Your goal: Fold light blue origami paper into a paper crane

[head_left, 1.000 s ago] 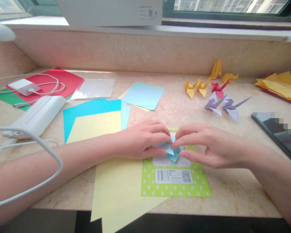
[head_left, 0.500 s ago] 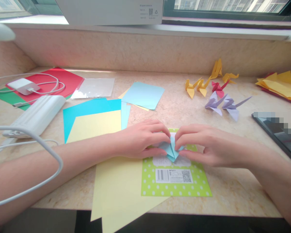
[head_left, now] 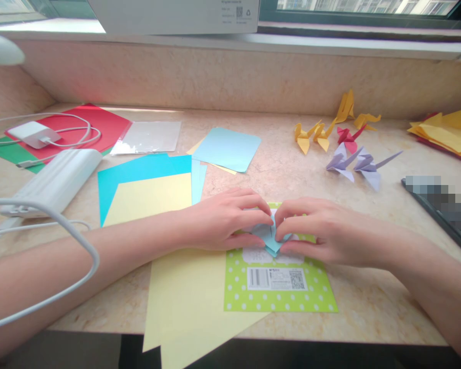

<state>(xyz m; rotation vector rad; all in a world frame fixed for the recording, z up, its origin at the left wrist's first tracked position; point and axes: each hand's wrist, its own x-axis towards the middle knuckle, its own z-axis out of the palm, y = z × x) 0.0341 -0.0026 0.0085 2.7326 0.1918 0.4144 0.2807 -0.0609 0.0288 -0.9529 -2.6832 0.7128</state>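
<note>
centre frame, left hand (head_left: 223,221) and right hand (head_left: 325,231) pinch a seemingly half-folded blue paper (head_left: 271,237); finished cranes (head_left: 340,163) lie upper right.

A beige stone counter (head_left: 372,307) runs to a low matching wall (head_left: 215,77) beneath a window (head_left: 369,5); daylight falls across the ledge (head_left: 330,46).

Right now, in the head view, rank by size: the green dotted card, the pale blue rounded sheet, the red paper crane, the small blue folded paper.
1. green dotted card (nearest)
2. pale blue rounded sheet
3. red paper crane and small blue folded paper: unsure, the latter mostly hidden
</note>
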